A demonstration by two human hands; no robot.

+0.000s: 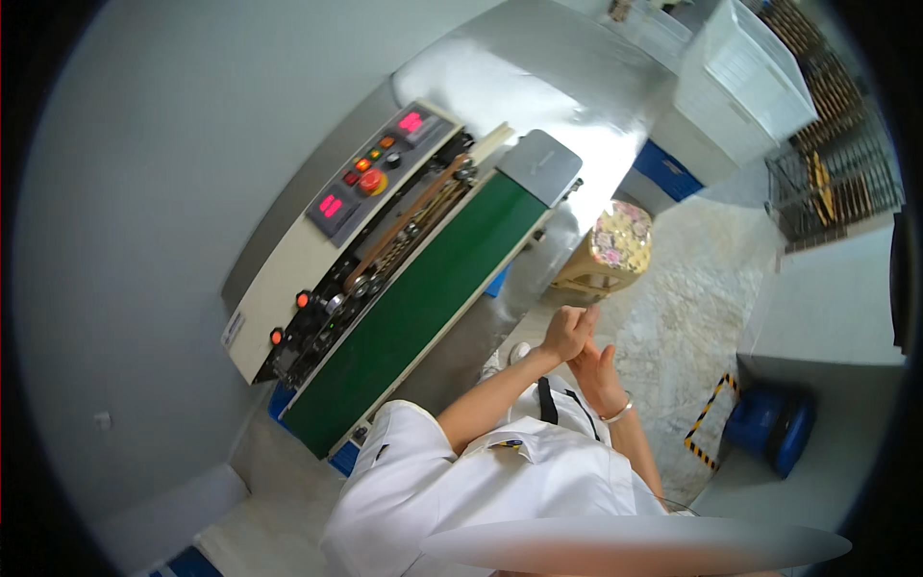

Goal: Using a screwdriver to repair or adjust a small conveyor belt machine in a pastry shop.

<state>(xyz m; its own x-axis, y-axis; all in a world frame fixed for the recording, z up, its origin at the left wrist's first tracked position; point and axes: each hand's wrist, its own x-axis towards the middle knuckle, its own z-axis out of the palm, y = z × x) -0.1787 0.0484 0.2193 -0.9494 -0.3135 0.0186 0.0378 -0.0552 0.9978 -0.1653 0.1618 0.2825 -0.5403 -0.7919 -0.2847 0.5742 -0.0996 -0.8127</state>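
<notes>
My left hand [568, 333] and my right hand [600, 381] meet in front of my white clothing, to the right of a sealing machine with a green conveyor belt [423, 313]. Their palms and fingers touch, and no object shows between them. The left fingers look stretched out against the other hand. On the right hand the thumb stands apart, while its fingers are partly hidden behind the left. A pale bracelet [620, 411] circles the right wrist. Both hands are apart from the machine. Just beyond them stands a stool with a flowered top [620, 235].
The machine's control panel [370, 178] has lit red displays and a red knob. Behind it lies a shiny metal table [538, 58]. White crates [740, 91] are stacked at the far right, near a wire rack [836, 183]. A blue bin [772, 428] stands at the right.
</notes>
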